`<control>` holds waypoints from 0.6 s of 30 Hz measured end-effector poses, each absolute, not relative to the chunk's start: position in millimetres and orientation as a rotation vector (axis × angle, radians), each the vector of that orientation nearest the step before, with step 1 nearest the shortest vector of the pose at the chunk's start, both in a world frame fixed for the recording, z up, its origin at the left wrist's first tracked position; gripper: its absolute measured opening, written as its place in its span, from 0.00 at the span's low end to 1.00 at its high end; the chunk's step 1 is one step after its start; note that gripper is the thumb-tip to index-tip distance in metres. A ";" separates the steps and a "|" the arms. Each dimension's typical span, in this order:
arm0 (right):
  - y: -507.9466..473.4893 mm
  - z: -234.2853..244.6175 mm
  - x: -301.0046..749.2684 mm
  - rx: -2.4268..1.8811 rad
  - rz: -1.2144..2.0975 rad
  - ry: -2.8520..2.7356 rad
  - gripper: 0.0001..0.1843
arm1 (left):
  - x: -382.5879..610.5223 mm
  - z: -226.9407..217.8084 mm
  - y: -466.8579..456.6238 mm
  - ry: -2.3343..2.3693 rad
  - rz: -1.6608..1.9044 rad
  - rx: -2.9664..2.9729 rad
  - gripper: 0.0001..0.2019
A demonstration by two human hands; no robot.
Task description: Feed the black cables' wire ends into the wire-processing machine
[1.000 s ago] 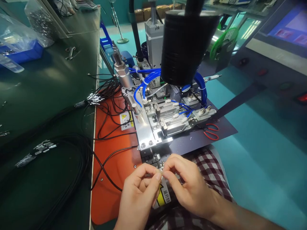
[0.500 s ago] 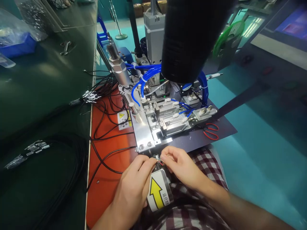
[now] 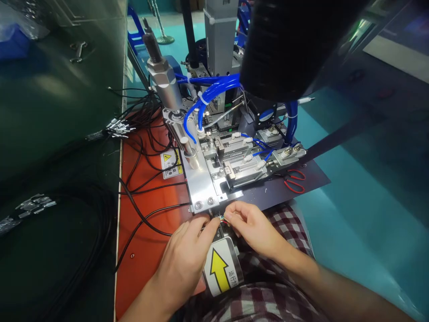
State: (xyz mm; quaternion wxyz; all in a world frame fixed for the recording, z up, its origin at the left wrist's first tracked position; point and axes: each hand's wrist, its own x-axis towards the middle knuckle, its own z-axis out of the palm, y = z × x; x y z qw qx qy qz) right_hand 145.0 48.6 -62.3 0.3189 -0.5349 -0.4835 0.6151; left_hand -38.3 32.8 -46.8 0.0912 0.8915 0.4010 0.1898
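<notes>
Thin coloured wires (image 3: pixel 223 219), red and green among them, show between my fingertips at the front of the machine (image 3: pixel 214 170). My left hand (image 3: pixel 187 250) is closed in a pinch at their left side. From the right, my right hand (image 3: pixel 250 223) pinches the wires with thumb and forefinger. A black cable (image 3: pixel 147 226) runs over the orange plate toward my left hand; whether it joins these wires is hidden. Just below the hands lies a white label with a yellow arrow (image 3: pixel 219 270).
Red-handled scissors (image 3: pixel 295 181) lie on the dark plate at right. Cables with silvery ends (image 3: pixel 117 128) and a coiled bundle (image 3: pixel 36 203) lie on the green table at left, with a wrench (image 3: pixel 79 51). A black tube (image 3: pixel 284 49) hangs above the machine.
The view has shifted slightly. Both hands stay at the wires, my left fingers have moved a little, and the green wire now shows more clearly.
</notes>
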 end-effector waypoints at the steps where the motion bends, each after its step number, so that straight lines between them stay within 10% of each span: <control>1: 48.5 -62.2 144.9 -1.407 1.619 -1.273 0.09 | -38.5 -46.6 32.7 1.187 0.567 2.660 0.17; 18: 44.0 -72.9 146.0 -1.349 1.558 -1.305 0.09 | -37.7 -45.8 36.7 1.131 0.527 2.718 0.16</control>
